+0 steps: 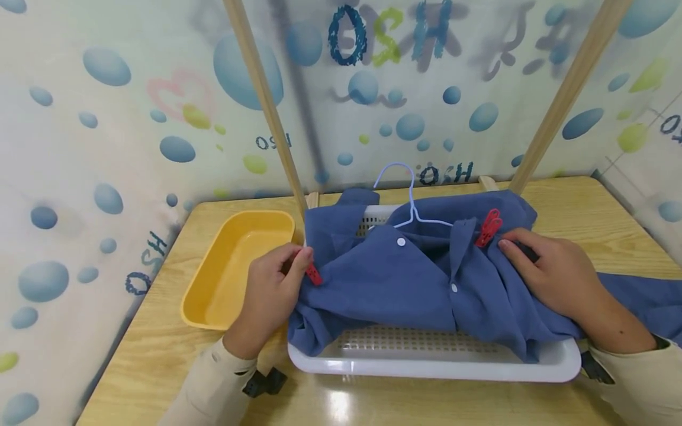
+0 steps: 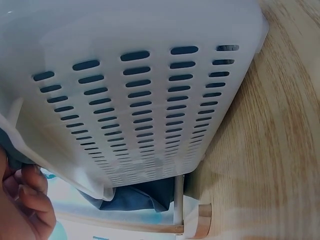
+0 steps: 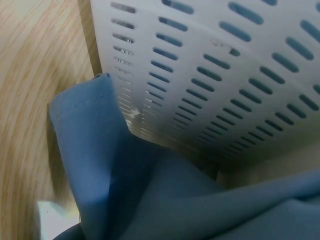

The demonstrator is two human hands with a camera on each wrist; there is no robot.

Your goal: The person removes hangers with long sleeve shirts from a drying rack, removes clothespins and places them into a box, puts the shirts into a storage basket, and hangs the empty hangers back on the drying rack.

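A blue buttoned shirt lies over a white perforated basket, a light-blue hanger at its neck opening. My left hand is at the shirt's left side, thumb and forefinger pinching a red clothespin whose far end shows past the thumb. My right hand pinches the shirt cloth at the other side, just right of a second red clothespin clipped on the shirt. In the left wrist view, curled fingers show beside the basket rim. Blue cloth hangs by the basket in the right wrist view.
A yellow tray stands left of the basket on the wooden table. Two wooden poles rise behind the basket, before a patterned wall covering. A blue sleeve stretches out to the right under my forearm.
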